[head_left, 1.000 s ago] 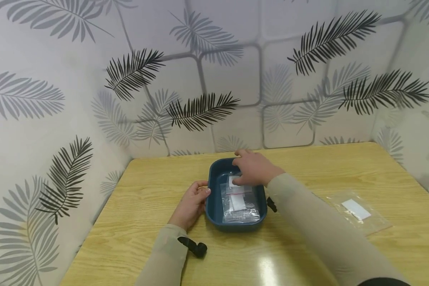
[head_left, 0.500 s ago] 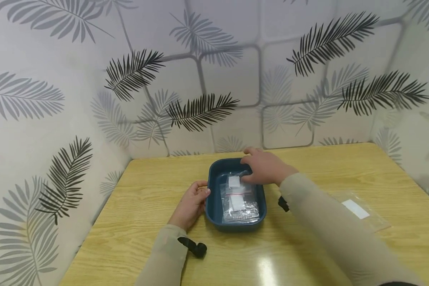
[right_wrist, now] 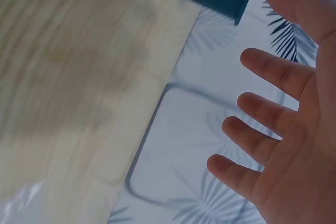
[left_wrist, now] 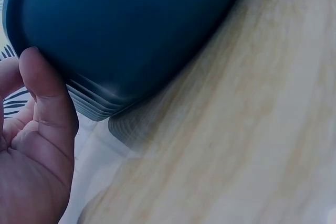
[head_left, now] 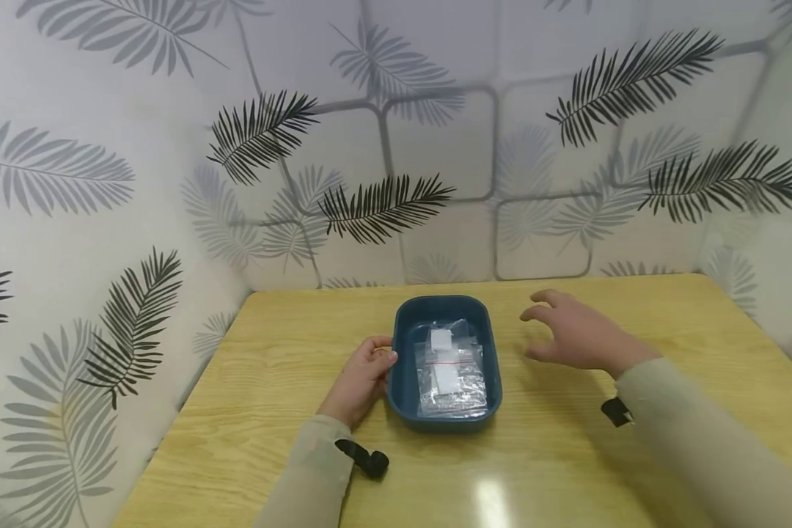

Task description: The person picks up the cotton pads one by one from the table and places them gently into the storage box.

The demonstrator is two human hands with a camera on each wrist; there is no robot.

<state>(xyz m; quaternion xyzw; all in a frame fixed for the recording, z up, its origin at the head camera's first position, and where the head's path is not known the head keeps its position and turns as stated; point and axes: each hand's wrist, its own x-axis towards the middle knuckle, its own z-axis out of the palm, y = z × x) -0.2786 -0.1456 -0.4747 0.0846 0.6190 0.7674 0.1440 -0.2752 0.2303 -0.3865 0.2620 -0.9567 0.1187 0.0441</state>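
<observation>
A dark blue plastic bin (head_left: 404, 396) stands on the wooden table. Inside it lie clear zip bags (head_left: 471, 378) with white inserts, the upper one overlapping those below. My left hand (head_left: 359, 378) holds the bin's left side, its thumb (left_wrist: 44, 74) right at the rim and the other fingers bent beside the wall. To the right of the bin, my right hand (head_left: 577, 334) hovers over the table with fingers spread and nothing in them. In the right wrist view the palm (right_wrist: 299, 171) faces the camera, apart from the bin's corner.
Leaf-patterned wallpaper (head_left: 435, 147) rises behind the table (head_left: 290, 352) and on both sides. A shiny piece of clear plastic (right_wrist: 21, 203) shows at the lower left of the right wrist view; my right arm hides that area in the head view.
My right hand has moved out of the bin and to the right, away from the bags. The left hand stays at the bin's left side. The head view has shifted slightly.
</observation>
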